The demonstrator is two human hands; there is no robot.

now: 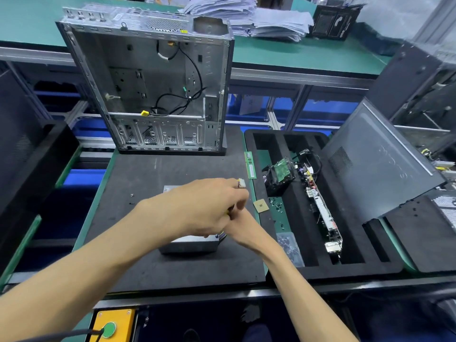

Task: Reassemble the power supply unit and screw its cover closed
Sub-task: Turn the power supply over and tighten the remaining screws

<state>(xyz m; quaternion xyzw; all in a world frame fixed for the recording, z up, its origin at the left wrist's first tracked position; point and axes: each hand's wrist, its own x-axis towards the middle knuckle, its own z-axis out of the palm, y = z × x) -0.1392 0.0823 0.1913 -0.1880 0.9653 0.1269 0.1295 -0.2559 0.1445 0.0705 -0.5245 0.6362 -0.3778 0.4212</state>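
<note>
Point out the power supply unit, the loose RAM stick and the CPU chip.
power supply unit (190, 245): head view, its near side wall.
RAM stick (250, 165): head view, middle of the green board.
CPU chip (261, 205): head view, centre of its top face.

Dark mat on counter: open stretch near side and left of the power supply unit. Two small screws lie loose at left-middle. Far side blocked by the open computer case, standing upright. Right edge hemmed by a RAM stick, a CPU chip and the black foam tray, its slots holding a drive and a circuit board. Side panel leans at far right.
</note>
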